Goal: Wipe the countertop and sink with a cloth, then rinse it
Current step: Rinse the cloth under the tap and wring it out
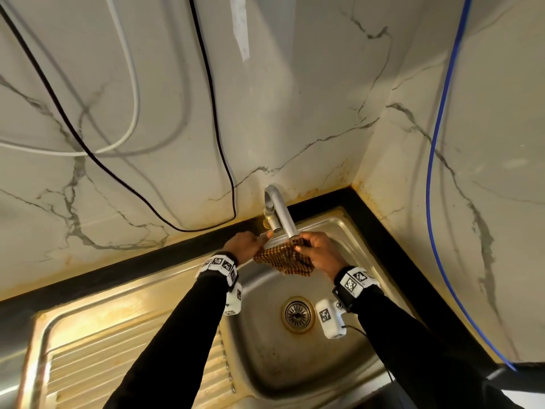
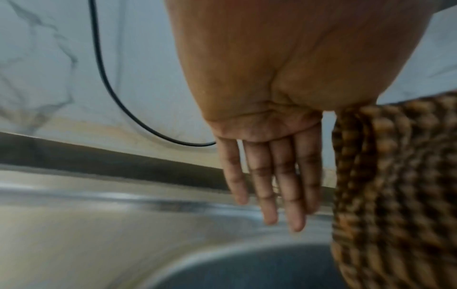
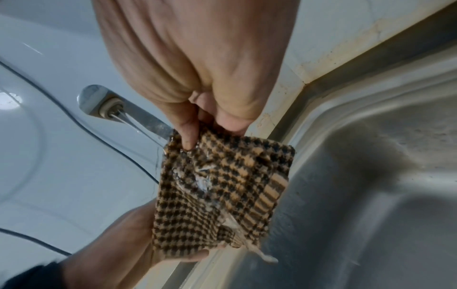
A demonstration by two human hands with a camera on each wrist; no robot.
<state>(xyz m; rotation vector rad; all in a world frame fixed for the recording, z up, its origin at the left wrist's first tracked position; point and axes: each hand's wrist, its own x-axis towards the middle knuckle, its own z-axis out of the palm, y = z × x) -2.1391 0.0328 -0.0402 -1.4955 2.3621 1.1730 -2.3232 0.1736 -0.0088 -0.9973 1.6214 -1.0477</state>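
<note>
A brown-and-orange houndstooth cloth (image 1: 283,261) hangs spread under the spout of the steel tap (image 1: 280,214), above the sink basin (image 1: 265,364). My right hand (image 1: 315,249) pinches its top edge between thumb and fingers (image 3: 188,135). In the right wrist view water streams from the tap (image 3: 103,105) onto the cloth (image 3: 222,185) and runs off its lower corner. My left hand (image 1: 244,246) is at the cloth's left edge. Its four fingers (image 2: 272,185) are straight, and the cloth (image 2: 395,195) lies against its thumb side. The thumb is hidden.
The drain (image 1: 298,314) is in the basin below the hands, with a ribbed drainboard (image 1: 132,364) to the left. A black countertop strip (image 1: 398,246) borders the sink along the marble walls. A black cable (image 1: 206,113), a white cable (image 1: 132,98) and a blue cable (image 1: 436,143) hang on the walls.
</note>
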